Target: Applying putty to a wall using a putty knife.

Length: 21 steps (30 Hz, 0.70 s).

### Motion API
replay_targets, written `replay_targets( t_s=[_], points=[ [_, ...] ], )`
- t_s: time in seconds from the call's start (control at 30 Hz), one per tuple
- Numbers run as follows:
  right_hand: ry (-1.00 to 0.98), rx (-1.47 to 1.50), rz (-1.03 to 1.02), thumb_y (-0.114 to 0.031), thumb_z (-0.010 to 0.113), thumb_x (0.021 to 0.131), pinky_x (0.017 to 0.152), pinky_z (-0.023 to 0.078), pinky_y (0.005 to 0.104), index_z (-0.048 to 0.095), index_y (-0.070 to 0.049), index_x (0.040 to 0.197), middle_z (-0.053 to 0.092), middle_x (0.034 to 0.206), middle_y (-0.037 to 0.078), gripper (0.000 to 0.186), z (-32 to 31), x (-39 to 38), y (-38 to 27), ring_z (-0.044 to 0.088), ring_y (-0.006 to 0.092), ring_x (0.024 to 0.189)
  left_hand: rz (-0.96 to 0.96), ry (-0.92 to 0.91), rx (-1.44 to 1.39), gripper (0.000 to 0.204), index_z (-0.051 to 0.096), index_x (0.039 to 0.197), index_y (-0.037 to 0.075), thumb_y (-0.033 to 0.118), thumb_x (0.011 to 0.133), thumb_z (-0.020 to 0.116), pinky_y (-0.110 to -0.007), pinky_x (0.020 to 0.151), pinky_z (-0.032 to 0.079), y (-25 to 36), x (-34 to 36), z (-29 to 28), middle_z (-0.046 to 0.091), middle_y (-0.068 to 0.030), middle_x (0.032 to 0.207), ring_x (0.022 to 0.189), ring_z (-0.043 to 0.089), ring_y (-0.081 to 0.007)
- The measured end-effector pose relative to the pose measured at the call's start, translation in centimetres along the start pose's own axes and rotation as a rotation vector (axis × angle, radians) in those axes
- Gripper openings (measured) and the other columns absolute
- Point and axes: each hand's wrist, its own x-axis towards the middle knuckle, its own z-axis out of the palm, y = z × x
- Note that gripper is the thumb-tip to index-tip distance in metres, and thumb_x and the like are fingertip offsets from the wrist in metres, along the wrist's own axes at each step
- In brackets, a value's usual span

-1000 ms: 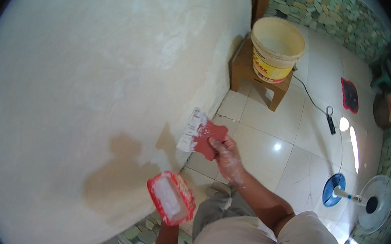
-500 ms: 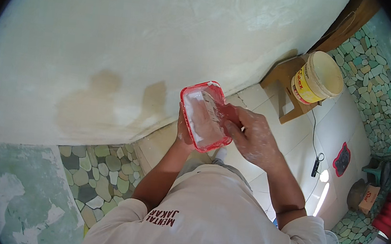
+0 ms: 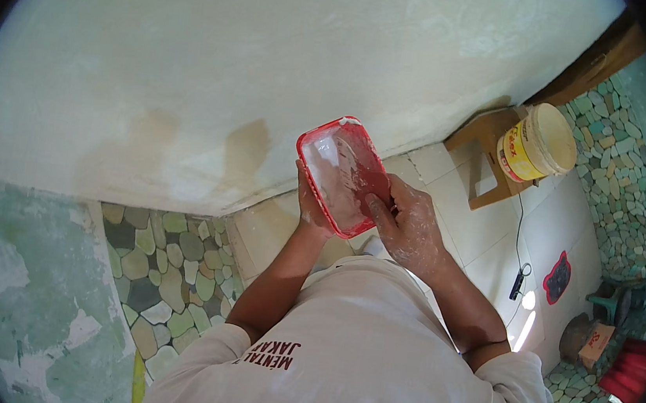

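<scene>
My left hand (image 3: 311, 208) is wrapped round the outer side of a red rectangular plastic tub (image 3: 303, 146), its fingers mostly hidden behind it. White paste (image 3: 326, 172) coats the inside of the tub, which is tipped so its opening faces me. In my right hand (image 3: 417, 227), thumb on top, is a red putty scraper (image 3: 372, 181). Its blade lies inside the tub, smeared with paste. White smudges mark the right hand's skin.
A pale wall (image 3: 197, 47) rises ahead. At the right, a yellow-and-white bucket (image 3: 523, 150) stands on a low wooden stool (image 3: 482, 151). A cable with a black power strip (image 3: 517, 285), a dark red-edged mat (image 3: 557, 277) and a cardboard box (image 3: 596, 345) lie on the floor.
The scraper has turned and lies flatter in the tub, with my right hand closer to the tub's rim. The tub has shifted slightly upward, and the view has tilted a little.
</scene>
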Motion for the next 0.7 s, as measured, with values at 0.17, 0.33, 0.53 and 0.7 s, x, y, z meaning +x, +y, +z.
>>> replay_targets(
  t_s=[0.17,0.33,0.53,0.7],
  points=[
    [-0.061,0.117,0.015,-0.004,0.059,0.090,0.062,0.047,0.0339,0.057,0.004,0.103,0.063,0.077,0.017,0.015,4.7,-0.2,-2.6,0.058,0.0231,0.066,0.002,0.047,0.056,0.079,0.039,0.141,0.011,0.071,0.089,0.040,-0.047,0.104,0.042,4.9,-3.4,0.5,0.049,-0.0112,0.138,0.124,0.050,-0.0306],
    [-0.075,0.373,0.072,-0.004,0.059,0.091,0.060,0.047,0.0339,0.059,0.003,0.103,0.064,0.074,0.013,0.014,9.9,-0.6,-4.9,0.061,0.0180,0.065,0.100,0.163,0.136,0.081,0.038,0.141,0.011,0.072,0.089,0.039,-0.047,0.103,0.042,9.7,-6.9,-0.1,0.050,-0.0114,0.136,0.123,0.051,-0.0298],
    [-0.067,0.712,0.082,-0.005,0.059,0.093,0.061,0.047,0.0259,0.061,0.000,0.108,0.066,0.091,0.004,0.015,14.0,-0.1,-5.7,0.057,0.0086,0.076,0.278,0.090,0.276,0.078,0.038,0.142,0.012,0.071,0.091,0.037,-0.048,0.104,0.040,13.3,-9.6,0.2,0.050,-0.0109,0.135,0.124,0.049,-0.0297],
    [-0.174,0.861,0.240,-0.005,0.060,0.092,0.074,0.053,0.0281,0.056,-0.002,0.115,0.065,0.101,0.006,0.023,15.5,0.9,-6.2,0.061,0.0112,0.088,0.370,0.268,0.136,0.077,0.034,0.145,0.012,0.068,0.093,0.033,-0.047,0.108,0.036,15.5,-11.2,-0.6,0.047,-0.0116,0.141,0.129,0.046,-0.0290]
  ],
)
